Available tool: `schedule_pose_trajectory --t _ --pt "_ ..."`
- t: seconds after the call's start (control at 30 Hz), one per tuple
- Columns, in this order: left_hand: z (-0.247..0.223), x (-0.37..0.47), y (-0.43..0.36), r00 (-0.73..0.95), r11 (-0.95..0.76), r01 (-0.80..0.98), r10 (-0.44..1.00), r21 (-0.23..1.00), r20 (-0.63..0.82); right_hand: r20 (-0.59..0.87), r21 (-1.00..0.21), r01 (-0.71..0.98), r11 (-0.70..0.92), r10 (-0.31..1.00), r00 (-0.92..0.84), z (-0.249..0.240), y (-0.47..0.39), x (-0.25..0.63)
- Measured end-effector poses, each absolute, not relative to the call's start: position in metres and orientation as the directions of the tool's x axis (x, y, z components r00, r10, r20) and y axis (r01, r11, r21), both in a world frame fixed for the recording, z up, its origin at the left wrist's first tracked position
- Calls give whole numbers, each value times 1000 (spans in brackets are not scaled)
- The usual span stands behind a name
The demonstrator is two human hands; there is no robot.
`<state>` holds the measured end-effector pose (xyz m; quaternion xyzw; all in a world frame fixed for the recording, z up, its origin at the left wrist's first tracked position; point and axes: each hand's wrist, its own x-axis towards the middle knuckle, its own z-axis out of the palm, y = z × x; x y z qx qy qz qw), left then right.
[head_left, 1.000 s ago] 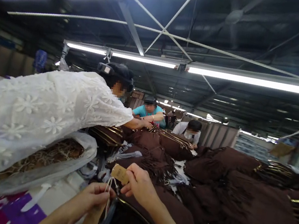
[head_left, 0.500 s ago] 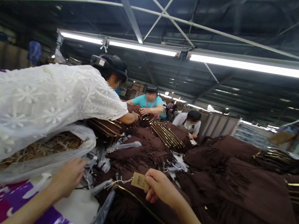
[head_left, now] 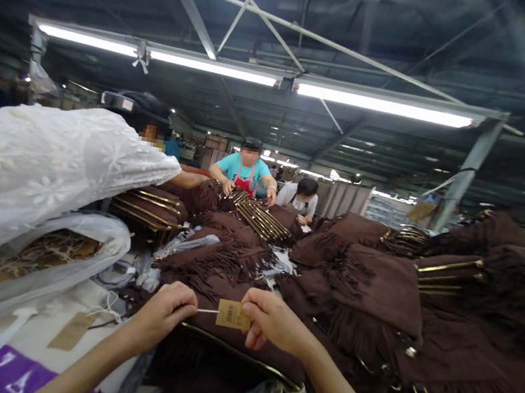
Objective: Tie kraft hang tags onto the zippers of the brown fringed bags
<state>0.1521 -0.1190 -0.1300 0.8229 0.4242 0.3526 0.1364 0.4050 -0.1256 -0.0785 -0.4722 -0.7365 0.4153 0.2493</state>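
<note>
A small tan tag (head_left: 231,314) with printed marks is pinched at its right end by my right hand (head_left: 271,321). White string runs left from the tag into the closed fingers of my left hand (head_left: 170,308), and it looks taut. Just beneath both hands lies a dark brown fringed bag (head_left: 237,340) with a gold zipper along its edge. Strips of clear plastic hang beside it. Where the string meets the bag is hidden behind my left hand.
Brown fringed bags (head_left: 379,281) pile up across the right and middle. At left, a clear plastic bag (head_left: 121,236) holds tan tags with strings; a person in a white sleeve (head_left: 61,154) leans over it. Another loose tag (head_left: 72,331) lies lower left. Two people work farther back.
My left hand has moved right and closed on the tag's string, which is now straight. The view has turned right. The person in turquoise has spread their hands apart.
</note>
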Motion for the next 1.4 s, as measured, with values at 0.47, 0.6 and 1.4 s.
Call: schedule_pose_trajectory --t 0.47,0.6,1.4 --pt "-135 142 -124 439 -655 553 755 516 488 58 -938 296 180 925 -376 -110 -116 399" --pt "-125 161 -126 457 -618 581 786 530 416 87 -931 300 209 924 -374 -96 -118 411" --pt "-80 300 -180 738 -755 482 623 444 260 317 -840 460 289 948 -16 -114 -250 525"
